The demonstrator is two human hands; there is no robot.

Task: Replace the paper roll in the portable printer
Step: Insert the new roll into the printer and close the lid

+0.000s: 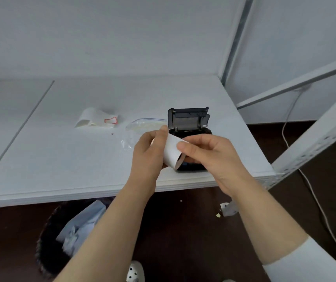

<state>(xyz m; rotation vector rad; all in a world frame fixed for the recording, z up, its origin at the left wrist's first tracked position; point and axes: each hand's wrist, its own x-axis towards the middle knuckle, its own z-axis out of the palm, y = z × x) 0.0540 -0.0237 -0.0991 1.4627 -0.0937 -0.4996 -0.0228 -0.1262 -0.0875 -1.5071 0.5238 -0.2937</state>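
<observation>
A small black portable printer (189, 121) stands on the white table (61, 155) near its front right corner, its lid flipped up and open. Just in front of it I hold a white paper roll (171, 151) above the table. My left hand (148, 155) grips the roll from the left, thumb on its upper edge. My right hand (209, 157) pinches the loose end of the paper from the right. The printer's lower body is mostly hidden behind the roll and my right hand.
A clear zip bag (142, 125) lies left of the printer, and crumpled label paper with a red mark (97, 120) lies farther left. A dark waste bin (69, 237) with paper scraps stands under the table edge. White metal shelf posts (315, 139) and a cable (305, 180) are at right.
</observation>
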